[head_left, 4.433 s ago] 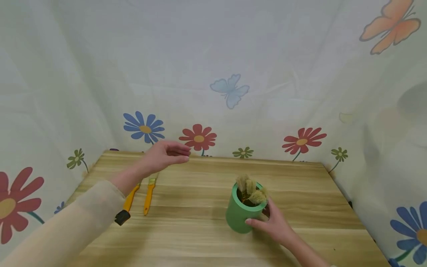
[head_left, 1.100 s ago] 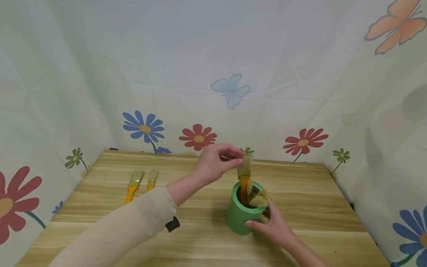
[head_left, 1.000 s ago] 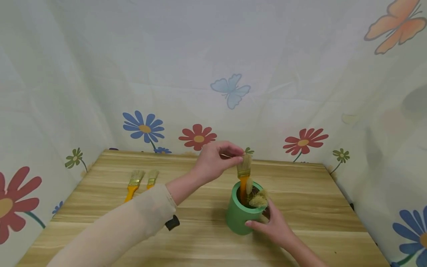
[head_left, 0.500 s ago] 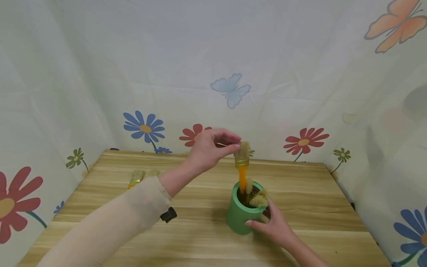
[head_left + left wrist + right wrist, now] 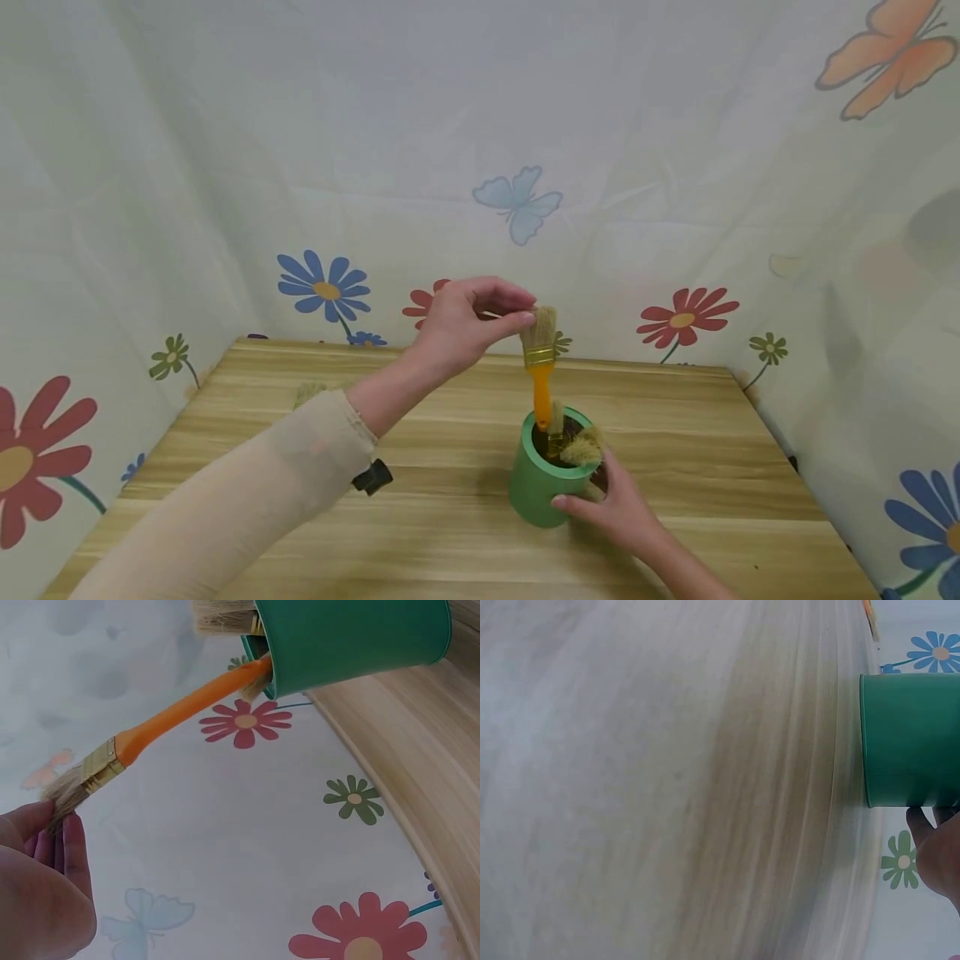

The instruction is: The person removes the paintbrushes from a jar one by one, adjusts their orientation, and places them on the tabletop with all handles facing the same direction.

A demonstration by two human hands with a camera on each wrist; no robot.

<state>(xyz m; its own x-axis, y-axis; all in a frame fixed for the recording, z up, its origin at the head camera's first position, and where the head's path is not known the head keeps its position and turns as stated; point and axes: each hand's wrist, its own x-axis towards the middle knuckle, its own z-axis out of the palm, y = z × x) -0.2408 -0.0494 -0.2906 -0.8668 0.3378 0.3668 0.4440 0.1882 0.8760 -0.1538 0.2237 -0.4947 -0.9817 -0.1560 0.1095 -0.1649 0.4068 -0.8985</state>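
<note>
My left hand (image 5: 465, 329) pinches a paintbrush (image 5: 540, 358) by the tip of its pale bristles, thumb against fingers. The brush hangs with its orange handle down, the handle's end at the mouth of a green cylindrical holder (image 5: 540, 492). In the left wrist view the paintbrush (image 5: 180, 712) slants from the fingertips to the rim of the holder (image 5: 360, 645). More paintbrushes (image 5: 581, 448) stand in the holder, bristles up. My right hand (image 5: 618, 504) grips the holder's right side, thumb in front. The right wrist view shows the holder (image 5: 911, 742) upright beside the fingers (image 5: 922, 825).
The bristles of a brush (image 5: 309, 392) lying on the wooden table (image 5: 420, 533) show behind my left sleeve (image 5: 247, 483), which hides the rest. A black object (image 5: 372, 477) sits under that forearm. A flowered cloth (image 5: 375, 167) rises behind the table.
From over the left side of the table, my left hand came to the holder. It has since lifted the pinched brush up, its handle rising out of the holder. The right hand stays put.
</note>
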